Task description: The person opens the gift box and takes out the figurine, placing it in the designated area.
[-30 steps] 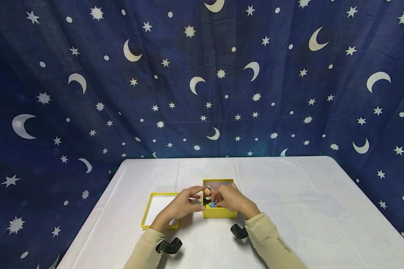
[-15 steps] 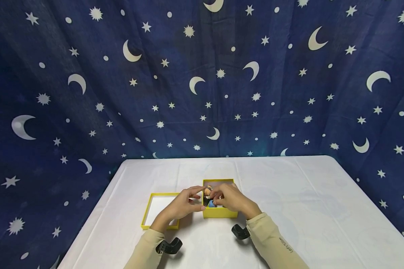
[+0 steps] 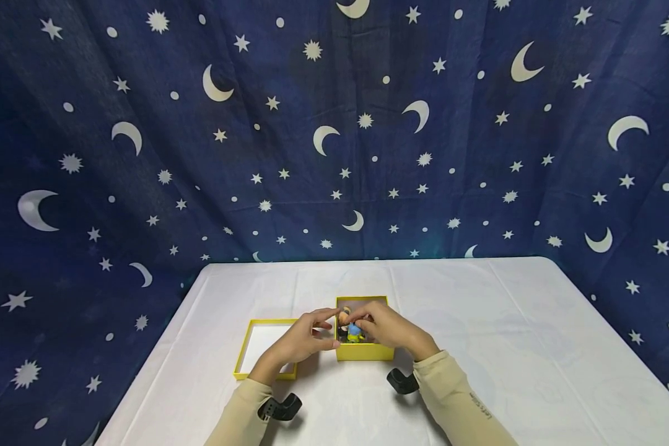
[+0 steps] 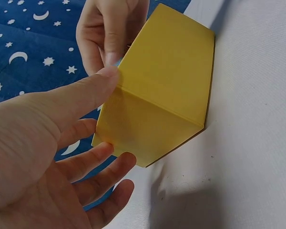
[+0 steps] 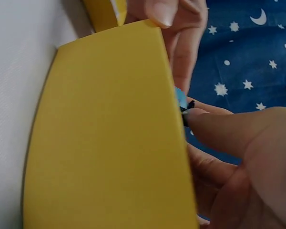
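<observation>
An open yellow box (image 3: pixel 365 352) stands before me with small toy figures inside, one with a tan head (image 3: pixel 344 316). My left hand (image 3: pixel 303 337) lies along the box's left wall, fingers fairly straight; its thumb touches the rim at the near corner, as the left wrist view shows. My right hand (image 3: pixel 387 325) reaches over the box from the right. Between its thumb and index finger it pinches a small blue figurine (image 3: pixel 354 329) with yellow-green at its bottom. In the right wrist view, the box wall hides most of this figurine (image 5: pixel 180 97).
Left of the box lies a shallow yellow lid (image 3: pixel 246 350) with a white inside, partly under my left wrist. A white cloth covers the table (image 3: pixel 479 334). Behind it hangs a dark blue curtain (image 3: pixel 290 148) with moons and stars. Each wrist carries a black camera mount (image 3: pixel 279 407).
My right hand has shifted slightly right and opened more view of the blue figurine, which appears more upright, its yellow-green part now below. The left hand and the box have stayed in place.
</observation>
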`<state>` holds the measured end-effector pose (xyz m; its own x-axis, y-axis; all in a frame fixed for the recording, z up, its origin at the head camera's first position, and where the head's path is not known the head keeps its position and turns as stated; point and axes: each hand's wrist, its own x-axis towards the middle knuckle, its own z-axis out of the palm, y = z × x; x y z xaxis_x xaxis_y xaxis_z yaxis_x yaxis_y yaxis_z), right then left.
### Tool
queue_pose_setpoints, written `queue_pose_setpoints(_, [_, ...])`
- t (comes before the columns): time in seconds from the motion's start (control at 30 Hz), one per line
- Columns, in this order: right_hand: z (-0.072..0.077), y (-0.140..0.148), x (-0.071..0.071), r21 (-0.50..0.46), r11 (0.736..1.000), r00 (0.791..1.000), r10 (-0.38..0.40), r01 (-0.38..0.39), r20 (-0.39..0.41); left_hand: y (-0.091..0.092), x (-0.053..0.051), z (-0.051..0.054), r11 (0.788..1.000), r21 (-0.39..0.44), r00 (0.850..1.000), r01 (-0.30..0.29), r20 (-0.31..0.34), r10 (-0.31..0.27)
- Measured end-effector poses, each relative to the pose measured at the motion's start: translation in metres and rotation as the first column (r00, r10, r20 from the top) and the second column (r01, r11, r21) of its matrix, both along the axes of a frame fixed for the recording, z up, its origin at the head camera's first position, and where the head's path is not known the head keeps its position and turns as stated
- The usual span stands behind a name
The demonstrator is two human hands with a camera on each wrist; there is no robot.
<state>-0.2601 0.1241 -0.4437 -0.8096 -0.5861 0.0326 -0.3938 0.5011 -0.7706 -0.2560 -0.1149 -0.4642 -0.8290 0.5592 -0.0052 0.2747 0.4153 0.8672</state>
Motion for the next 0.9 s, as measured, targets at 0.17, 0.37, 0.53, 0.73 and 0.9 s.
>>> queue_pose_setpoints(0.17, [0.003, 0.005, -0.002, -0.069, 0.998, 1.0, -0.011, 0.01, -0.015, -0.001, 0.001, 0.0, 1.0, 0.002, 1.0, 0.002, -0.006, -0.002])
queue_pose_setpoints(0.37, [0.003, 0.012, -0.007, -0.134, 0.991, 0.999, -0.034, 0.029, -0.036, 0.0, 0.001, 0.0, 1.0, 0.006, 1.0, 0.005, -0.014, -0.005])
queue_pose_setpoints(0.53, [0.004, 0.022, -0.011, -0.232, 0.967, 0.994, -0.096, 0.105, 0.049, 0.0, 0.0, 0.001, 1.0, 0.016, 1.0, 0.005, -0.018, -0.004])
queue_pose_setpoints(0.73, [0.005, 0.035, -0.015, -0.362, 0.898, 0.957, -0.171, 0.25, 0.235, 0.0, 0.0, 0.0, 1.0, 0.005, 1.0, -0.001, -0.017, 0.001])
queue_pose_setpoints(0.9, [0.007, 0.042, -0.018, -0.466, 0.786, 0.894, -0.238, 0.406, 0.379, 0.001, 0.001, 0.001, 1.0, 0.004, 1.0, 0.0, -0.018, 0.001])
